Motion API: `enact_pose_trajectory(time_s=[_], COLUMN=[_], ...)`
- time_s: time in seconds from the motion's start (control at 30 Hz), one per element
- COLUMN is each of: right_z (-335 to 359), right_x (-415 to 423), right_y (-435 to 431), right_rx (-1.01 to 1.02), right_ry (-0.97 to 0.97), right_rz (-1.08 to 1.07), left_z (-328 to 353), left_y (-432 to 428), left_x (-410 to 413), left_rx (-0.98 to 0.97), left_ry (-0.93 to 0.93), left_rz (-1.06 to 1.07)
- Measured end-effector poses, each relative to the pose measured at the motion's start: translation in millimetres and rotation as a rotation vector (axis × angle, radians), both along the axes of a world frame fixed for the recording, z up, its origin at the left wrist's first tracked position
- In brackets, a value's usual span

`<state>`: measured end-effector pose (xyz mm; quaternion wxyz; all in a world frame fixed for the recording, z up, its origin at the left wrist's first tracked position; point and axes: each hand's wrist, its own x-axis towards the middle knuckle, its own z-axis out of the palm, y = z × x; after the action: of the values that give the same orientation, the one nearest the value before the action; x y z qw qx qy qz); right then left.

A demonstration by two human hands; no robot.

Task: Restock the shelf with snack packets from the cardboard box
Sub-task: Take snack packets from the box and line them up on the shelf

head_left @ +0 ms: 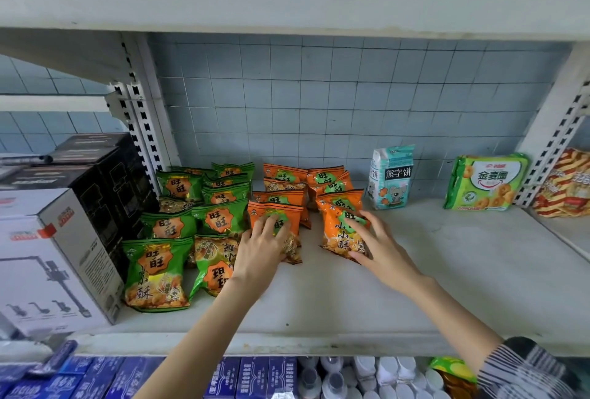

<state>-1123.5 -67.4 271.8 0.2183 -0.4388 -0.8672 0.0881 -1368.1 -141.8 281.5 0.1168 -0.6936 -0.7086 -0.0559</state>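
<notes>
Two groups of small snack packets lie on the white shelf (447, 271): green packets (220, 219) on the left and orange packets (332, 181) in the middle. My left hand (263, 248) grips the front left orange packet (289, 213), fingers over its face and thumb at its lower edge. My right hand (380, 248) holds the front right orange packet (338, 235), which leans against the ones behind, between fingers on top and thumb at the bottom corner. The cardboard box is out of view.
A pale blue biscuit bag (389, 178) and a green biscuit pack (485, 184) stand at the back right. A white appliance box (48, 258) and black boxes (95, 175) flank the left. The upper shelf (287, 2) overhangs. Blue boxes (249, 376) and bottles (367, 376) fill the shelf below.
</notes>
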Motion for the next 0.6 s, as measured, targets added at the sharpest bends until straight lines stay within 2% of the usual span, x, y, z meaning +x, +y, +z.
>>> enact_pose_trajectory(time_s=[0.27, 0.6], right_z=[12, 36], right_x=[6, 11], right_y=[-14, -67], right_rx=[0.004, 0.019], right_ry=[-0.027, -0.035], right_rz=[-0.033, -0.152], left_z=[7, 24], left_y=[-19, -60], left_x=[-8, -25], left_rx=[-0.005, 0.135], left_ry=[-0.080, -0.189], left_rz=[-0.004, -0.044])
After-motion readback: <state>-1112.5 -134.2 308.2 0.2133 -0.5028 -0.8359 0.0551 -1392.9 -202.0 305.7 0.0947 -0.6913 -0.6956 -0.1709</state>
